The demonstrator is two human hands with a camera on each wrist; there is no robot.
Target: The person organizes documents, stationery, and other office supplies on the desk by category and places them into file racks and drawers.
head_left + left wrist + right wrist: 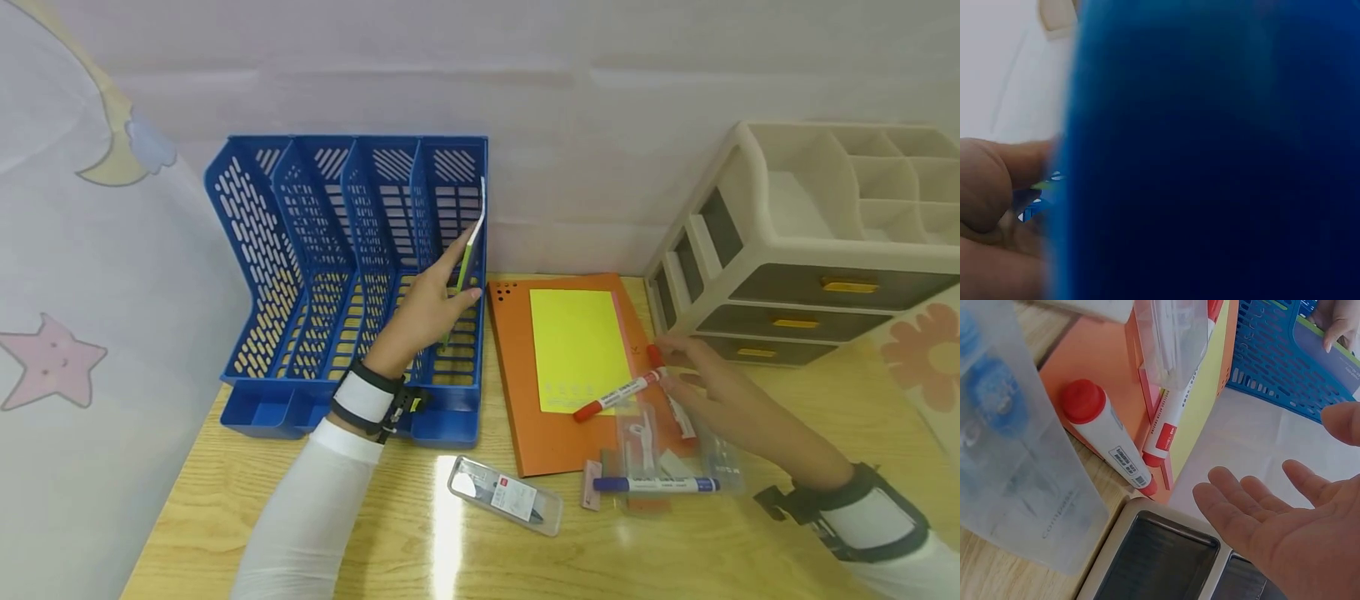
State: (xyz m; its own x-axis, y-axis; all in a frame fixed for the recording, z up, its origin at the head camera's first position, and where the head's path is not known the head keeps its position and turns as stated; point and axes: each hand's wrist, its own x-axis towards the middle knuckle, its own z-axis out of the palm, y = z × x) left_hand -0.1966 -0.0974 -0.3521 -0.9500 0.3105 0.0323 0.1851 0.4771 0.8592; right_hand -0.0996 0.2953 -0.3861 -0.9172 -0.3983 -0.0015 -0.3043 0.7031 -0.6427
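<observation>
My left hand (420,321) pinches a thin booklet (466,265) with a green strip, thumb on one side and fingers on the other. The booklet stands on edge in the rightmost slot of a blue file rack (450,429), near its right wall. In the left wrist view a blurred blue surface (1210,156) hides most of the booklet. My right hand (738,404) is open and holds nothing, fingers spread in the right wrist view. It hovers beside two red markers (618,394), which lie across an orange folder (522,417) and a yellow notebook (577,346).
A cream drawer organizer (761,208) stands at the back right. Nearer lie a blue marker (660,484), a pink eraser (591,485), a clear pen case (506,496) and a clear pouch (1041,506) marked "compass". A wall rises behind the rack.
</observation>
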